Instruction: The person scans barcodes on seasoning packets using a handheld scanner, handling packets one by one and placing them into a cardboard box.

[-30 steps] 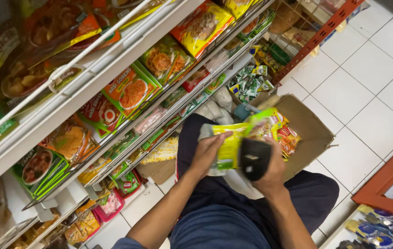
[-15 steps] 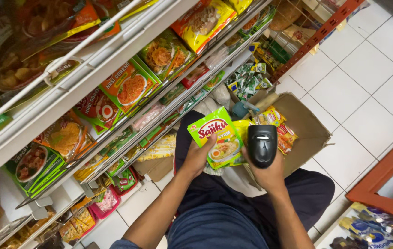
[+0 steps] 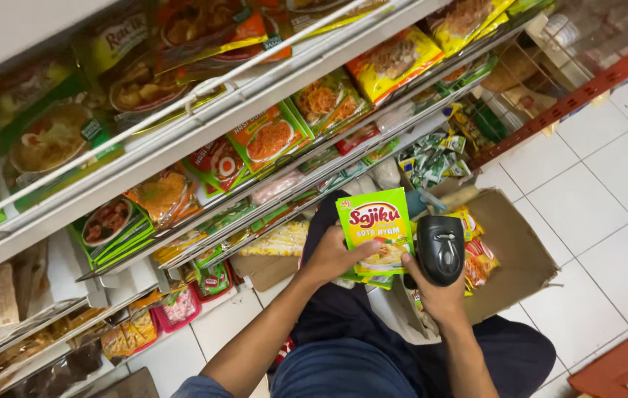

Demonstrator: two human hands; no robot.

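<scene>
Tiered shelves (image 3: 203,158) on the left are packed with sachets, too many to count. One cardboard box (image 3: 517,254) on the floor, lower right, holds several orange packets, perhaps more beneath. One green seasoning packet (image 3: 377,230) is up, left hand (image 3: 332,258) pinching its lower edge. Right hand (image 3: 438,295) wraps one black scanner (image 3: 440,249) beside it; box not emptied.
</scene>
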